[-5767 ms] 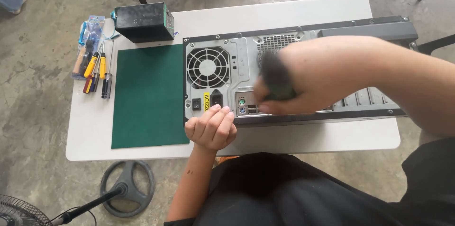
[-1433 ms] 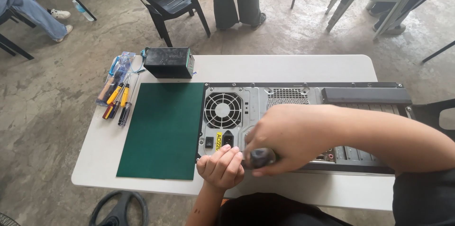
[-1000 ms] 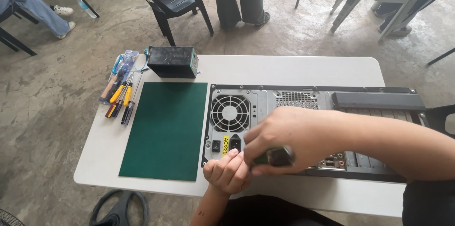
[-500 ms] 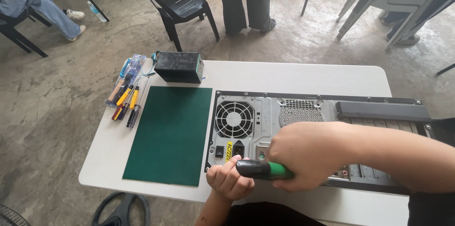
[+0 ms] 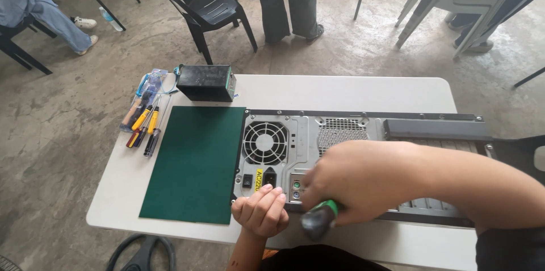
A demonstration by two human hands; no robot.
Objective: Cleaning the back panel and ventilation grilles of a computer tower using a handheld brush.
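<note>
- Two hands meet at the near edge of the computer case (image 5: 352, 134), which lies on its side on the white counter (image 5: 340, 92) with the rear panel and its round fan grille (image 5: 265, 142) facing up.
- The right hand (image 5: 363, 183) is wrapped around a screwdriver with a green and black handle (image 5: 319, 219); its fingers are closed firmly on the handle, and the tip is hidden behind the hand.
- The left hand (image 5: 262, 211) is a loose fist, fingers curled in, resting against the near edge of the case just beside the screwdriver handle. Whether it holds a small thing cannot be told.
- The step in hand seems to be work on a screw at the lower rim of the rear panel.
- The next move probably needs the tool kept straight on the screw head while the left hand steadies the case.
- The right forearm comes in from the right, across the case, with the wrist bent down; the left forearm rises from below.
- A green mat (image 5: 196, 163) lies left of the case, with a set of screwdrivers (image 5: 142, 117) and a dark box (image 5: 205, 82) further away.
</note>
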